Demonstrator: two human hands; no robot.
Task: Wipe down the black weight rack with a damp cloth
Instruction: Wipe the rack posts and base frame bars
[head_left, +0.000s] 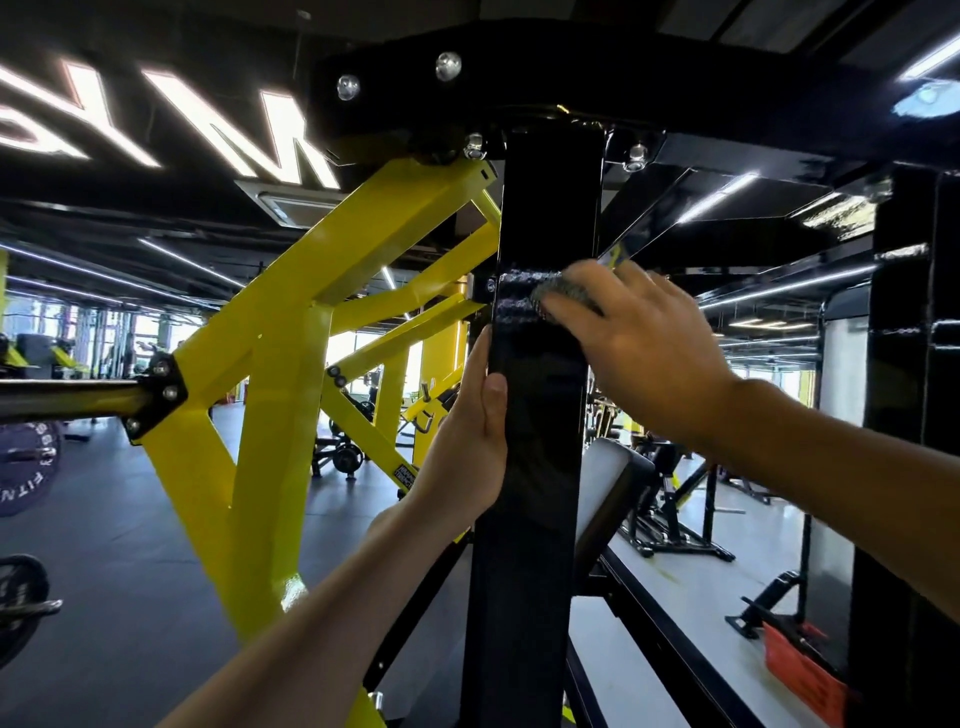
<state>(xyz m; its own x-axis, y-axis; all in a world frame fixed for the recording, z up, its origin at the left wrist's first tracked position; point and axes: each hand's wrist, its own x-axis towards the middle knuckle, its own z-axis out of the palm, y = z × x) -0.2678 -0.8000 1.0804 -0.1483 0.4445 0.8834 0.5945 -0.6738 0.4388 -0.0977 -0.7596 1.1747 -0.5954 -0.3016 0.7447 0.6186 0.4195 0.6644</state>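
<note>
Black gloss steel fills the middle of the view: the upright post (535, 467) of the weight rack (519, 88), running up to a bolted crossbeam. Everything else sits around that post. High on its front face the right hand (639, 343) presses a wadded grey cloth (563, 296) flat against the metal, fingers laid over the wad, spread and fairly straight; the thumb is hidden, so I cannot tell whether it pinches the cloth too. Just left of the cloth, on the same face, pale wet streaks (519, 291) cross the paint. Lower down, the left hand (467, 441) grips the post's left edge, thumb on the front face, the other fingers mostly out of sight behind it. A yellow frame (270, 364) slants away on the post's left.

Risks, as I judge them: the cloth is held by pressure alone, so a fast stroke past the post's edge could let it slip out and drop. The streaks suggest uneven wetting; light passes may leave smears that show on gloss. The stretch between cloth and crossbeam looks unwiped, and the nuts (636, 155) up there could snag the fabric or scrape knuckles. A wet face could also loosen the steadying hand's hold
</note>
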